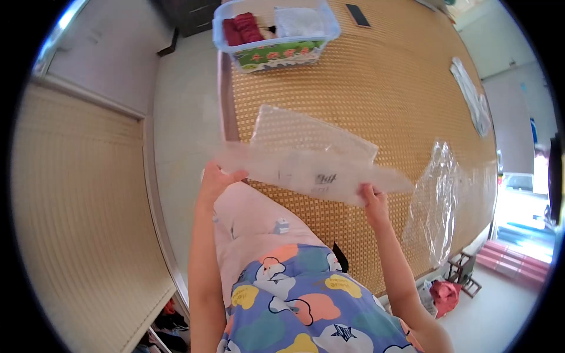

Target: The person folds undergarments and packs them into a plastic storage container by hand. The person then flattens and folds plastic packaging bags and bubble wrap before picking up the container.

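Observation:
A frosted, see-through plastic bag (294, 172) with dark printing is stretched between my two hands, slightly blurred. My left hand (220, 178) is closed on its left part, and my right hand (373, 200) pinches its lower right edge. Behind it, a clear flat plastic sheet or bag (306, 130) lies on the woven mat (329, 88). Further right on the mat is a crumpled clear plastic bag (438, 200), touched by neither hand.
At the top stands a clear plastic bin (276, 44) holding folded red and white cloth. A dark phone (358, 16) lies right of it. A white cloth item (471, 97) rests at the mat's right side. A small stool (464, 273) stands at lower right.

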The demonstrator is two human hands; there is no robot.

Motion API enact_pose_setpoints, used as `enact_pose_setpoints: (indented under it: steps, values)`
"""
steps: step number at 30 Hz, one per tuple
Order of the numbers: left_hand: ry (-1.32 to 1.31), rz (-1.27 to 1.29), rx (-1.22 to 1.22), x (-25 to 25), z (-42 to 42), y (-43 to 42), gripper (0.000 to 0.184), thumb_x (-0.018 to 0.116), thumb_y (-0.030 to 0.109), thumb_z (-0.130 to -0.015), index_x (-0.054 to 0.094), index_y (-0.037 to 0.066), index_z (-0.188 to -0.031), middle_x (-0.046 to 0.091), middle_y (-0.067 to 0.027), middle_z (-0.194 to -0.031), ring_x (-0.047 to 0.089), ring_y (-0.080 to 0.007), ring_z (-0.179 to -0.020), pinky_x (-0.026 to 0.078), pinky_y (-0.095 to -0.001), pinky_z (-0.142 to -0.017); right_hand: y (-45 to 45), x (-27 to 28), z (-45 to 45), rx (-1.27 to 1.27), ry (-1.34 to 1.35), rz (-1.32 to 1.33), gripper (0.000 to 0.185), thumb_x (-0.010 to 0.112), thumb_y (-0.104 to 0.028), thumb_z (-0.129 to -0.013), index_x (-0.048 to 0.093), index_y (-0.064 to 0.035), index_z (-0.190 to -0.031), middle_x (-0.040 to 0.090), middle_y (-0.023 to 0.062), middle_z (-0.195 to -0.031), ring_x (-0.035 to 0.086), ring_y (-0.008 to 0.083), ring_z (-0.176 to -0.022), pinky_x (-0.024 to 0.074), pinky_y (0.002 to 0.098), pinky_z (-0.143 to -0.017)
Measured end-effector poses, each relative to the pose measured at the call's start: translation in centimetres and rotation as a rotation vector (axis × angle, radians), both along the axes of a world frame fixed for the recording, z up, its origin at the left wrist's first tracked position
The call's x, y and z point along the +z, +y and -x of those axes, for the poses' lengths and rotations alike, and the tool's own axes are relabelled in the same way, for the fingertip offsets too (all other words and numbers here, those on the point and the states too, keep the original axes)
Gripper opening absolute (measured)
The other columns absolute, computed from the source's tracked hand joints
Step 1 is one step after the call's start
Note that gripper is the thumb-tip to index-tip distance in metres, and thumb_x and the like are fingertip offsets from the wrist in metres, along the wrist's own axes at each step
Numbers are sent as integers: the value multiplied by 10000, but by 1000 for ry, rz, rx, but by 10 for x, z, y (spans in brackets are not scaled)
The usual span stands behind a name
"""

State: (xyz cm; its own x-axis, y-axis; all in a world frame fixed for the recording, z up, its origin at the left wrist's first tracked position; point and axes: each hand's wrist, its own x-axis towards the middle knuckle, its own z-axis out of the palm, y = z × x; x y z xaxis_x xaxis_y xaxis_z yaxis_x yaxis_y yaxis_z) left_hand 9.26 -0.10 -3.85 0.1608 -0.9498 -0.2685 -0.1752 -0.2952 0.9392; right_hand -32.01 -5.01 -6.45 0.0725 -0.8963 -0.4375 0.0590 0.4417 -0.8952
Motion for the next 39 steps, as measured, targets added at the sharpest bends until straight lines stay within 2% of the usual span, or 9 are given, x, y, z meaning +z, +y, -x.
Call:
enact_pose_setpoints:
  steps: [6, 9, 16, 21, 25, 27, 29, 32, 39]
  values:
    - [120, -171, 22, -60, 21, -10, 198, 684, 185, -791, 633, 17, -880, 620, -2, -732, 524, -85, -677, 423, -258, -629, 8, -22, 7, -62, 231, -118, 279, 515, -269, -932, 645, -38, -845, 628, 13, -770, 544, 97, -690, 432, 252, -642]
    - [-246, -220, -64, -71, 21, -4, 206, 650, 196, -818, 618, -7, -825, 652, -56, -707, 582, -118, -648, 452, -260, -608, 11, -50, 17, -80, 380, -116, 319, 474, -277, -940, 631, -29, -816, 622, 17, -723, 540, 128, -653, 429, 279, -617]
    - [-527, -161, 10, -85, 28, 6, 202, 640, 222, -778, 587, 29, -754, 630, -84, -664, 587, -247, -605, 451, -346, -619, -1, -55, 20, 143, 827, -20, 292, 430, -256, -942, 604, -29, -883, 611, 40, -754, 522, 139, -621, 441, 284, -603]
    - [-830, -79, -46, -74, 29, 17, 224, 658, 264, -750, 610, 50, -794, 634, -94, -701, 596, -223, -638, 463, -342, -634, 16, -31, 17, 84, 513, -59, 213, 521, -159, -891, 564, -29, -1054, 632, 64, -771, 612, 156, -730, 475, 301, -654]
    - [-624, -94, -73, -69, 22, 15, 191, 658, 214, -759, 619, 47, -844, 620, -73, -701, 599, -205, -687, 458, -313, -682, 17, -7, 23, 304, 294, -29, 367, 588, -37, -833, 479, -10, -1183, 630, 58, -868, 607, 129, -794, 483, 256, -688]
    - [-360, -147, 72, -63, 27, -9, 184, 657, 182, -766, 618, 37, -872, 613, -58, -702, 600, -185, -718, 453, -291, -695, 2, -8, 26, 149, 413, 24, 373, 597, -27, -825, 484, 5, -1178, 622, 62, -897, 603, 131, -810, 480, 245, -709]
    - [-508, 122, 159, -40, 41, -42, 173, 653, 127, -779, 609, 12, -901, 632, -48, -742, 601, -138, -734, 452, -262, -696, -19, -3, 21, -41, 430, 146, 374, 599, -18, -821, 486, 18, -1175, 618, 66, -909, 600, 130, -815, 477, 237, -718]
    - [-378, 335, 268, -9, 57, -71, 187, 642, 190, -787, 631, 36, -891, 633, -97, -834, 589, -253, -812, 447, -363, -747, -39, 19, 18, -265, 389, 344, 356, 595, -13, -821, 492, 34, -1158, 619, 70, -896, 597, 122, -795, 471, 233, -702]
    - [-314, -29, 300, -86, 47, -21, 234, 669, 171, -748, 616, 55, -945, 637, -64, -811, 582, -253, -838, 431, -367, -789, -12, -30, 30, -146, 504, 83, 215, 603, -40, -827, 543, 13, -1028, 634, 70, -793, 578, 111, -676, 464, 238, -613]
